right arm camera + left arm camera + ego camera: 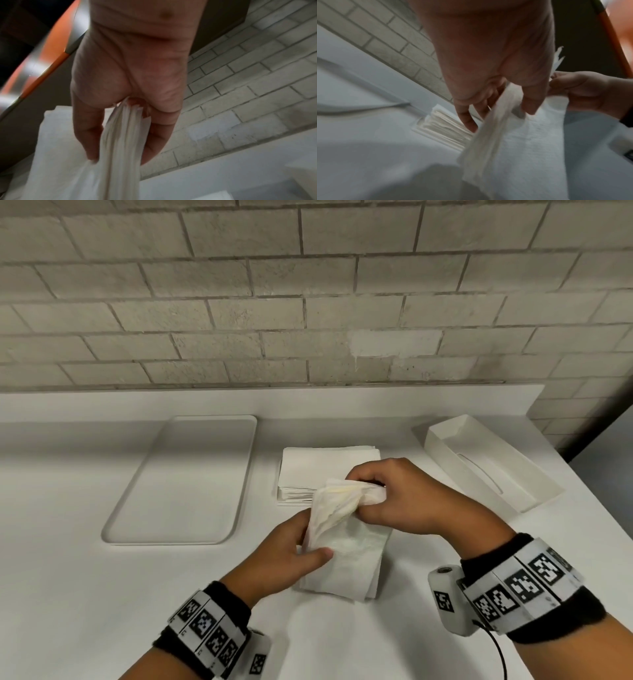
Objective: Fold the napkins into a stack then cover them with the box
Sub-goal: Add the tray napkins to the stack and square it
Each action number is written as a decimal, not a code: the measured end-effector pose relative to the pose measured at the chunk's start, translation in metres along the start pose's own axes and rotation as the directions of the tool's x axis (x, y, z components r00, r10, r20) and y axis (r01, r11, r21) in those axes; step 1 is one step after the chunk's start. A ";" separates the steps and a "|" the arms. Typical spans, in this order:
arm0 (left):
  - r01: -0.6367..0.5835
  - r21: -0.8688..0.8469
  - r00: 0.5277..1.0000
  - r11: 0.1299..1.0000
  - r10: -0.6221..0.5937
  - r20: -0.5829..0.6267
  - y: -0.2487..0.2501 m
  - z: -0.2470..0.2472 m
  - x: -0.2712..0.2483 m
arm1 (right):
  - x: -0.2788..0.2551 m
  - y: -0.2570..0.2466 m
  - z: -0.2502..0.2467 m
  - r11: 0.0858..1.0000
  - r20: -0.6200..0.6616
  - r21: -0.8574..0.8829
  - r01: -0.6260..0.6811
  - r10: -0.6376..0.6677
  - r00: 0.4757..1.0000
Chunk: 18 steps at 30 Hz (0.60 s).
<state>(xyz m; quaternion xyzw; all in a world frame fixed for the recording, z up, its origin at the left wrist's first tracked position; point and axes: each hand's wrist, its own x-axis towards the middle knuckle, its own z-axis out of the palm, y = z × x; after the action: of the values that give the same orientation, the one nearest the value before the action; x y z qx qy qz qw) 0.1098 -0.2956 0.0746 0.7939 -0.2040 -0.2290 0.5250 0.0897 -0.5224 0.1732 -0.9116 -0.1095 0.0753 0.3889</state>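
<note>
- Napkins [346,556] are in both hands, low over the counter [102,594].
- The right hand [404,494] has its grip closed tight on the far end of the napkins. Its fingers and thumb bunch the paper up. The right wrist view shows many thin layers squeezed in that grip.
- The left hand [284,549] has its grip on the near side. The thumb lies on top and the fingers curl around the left edge. The left wrist view shows the paper running between thumb and fingers.
- I think the left hand keeps the bottom part flat and still, so the right hand can lift its end and fold it over.
- Below both grips, the rest of the napkins lie flat on the counter.
- Just past the right grip sits a stack [308,470] of flat napkins. It is neat, with its edges lined up. I cannot tell if these are folded yet.
- The box [534,474] is off to the right of the right grip, well apart from it. Its open side faces up and nothing is in it. There is a long slot in its bottom. My guess is it waits there to be turned over the napkins at the end.
- The tray [116,525] is off to the left of the left grip. Nothing lies in it. Maybe the folded pile will go there, but I cannot be sure.
</note>
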 end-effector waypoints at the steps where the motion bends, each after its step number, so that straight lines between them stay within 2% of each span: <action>1: 0.020 -0.061 1.000 0.998 -0.020 -0.006 0.001 0.006 0.000 | 0.001 0.001 0.004 1.000 -0.011 0.018 -0.014 0.014 1.000; 4: 0.063 -0.177 0.994 0.982 -0.078 -0.079 -0.002 0.018 -0.001 | 0.000 0.014 0.018 0.977 -0.150 0.194 -0.088 0.118 0.982; 6: 0.086 -0.233 0.984 0.969 -0.119 -0.131 -0.004 0.021 -0.001 | -0.006 0.025 0.033 0.914 -0.244 0.383 -0.137 0.243 0.939; 7: 0.099 -0.260 0.978 0.961 -0.142 -0.155 -0.005 0.022 -0.001 | -0.009 0.031 0.042 0.867 -0.238 0.468 -0.169 0.308 0.921; 9: 0.112 -0.300 0.969 0.947 -0.172 -0.180 -0.007 0.023 -0.001 | -0.015 0.040 0.067 0.779 -0.131 0.576 -0.249 0.388 0.912; 11: 0.117 -0.319 0.966 0.941 -0.182 -0.182 -0.007 0.026 -0.001 | -0.016 0.047 0.093 0.715 -0.063 0.638 -0.284 0.416 0.907; 12: 0.118 -0.326 0.966 0.938 -0.185 -0.181 -0.007 0.028 -0.001 | -0.015 0.048 0.104 0.693 -0.079 0.665 -0.278 0.436 0.897; 14: 0.130 -0.344 0.962 0.930 -0.202 -0.182 -0.008 0.032 0.000 | -0.011 0.045 0.117 0.677 -0.158 0.689 -0.261 0.490 0.857; 18: 0.153 -0.376 0.951 0.914 -0.240 -0.197 -0.010 0.041 0.001 | -0.009 0.039 0.122 0.705 -0.296 0.671 -0.230 0.539 0.788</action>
<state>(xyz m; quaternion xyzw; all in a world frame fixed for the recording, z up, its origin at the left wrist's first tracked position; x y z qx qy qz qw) 0.0877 -0.3226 0.0517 0.7239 -0.0130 -0.2170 0.6548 0.0597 -0.4663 0.0612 -0.7304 0.2180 -0.0359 0.6463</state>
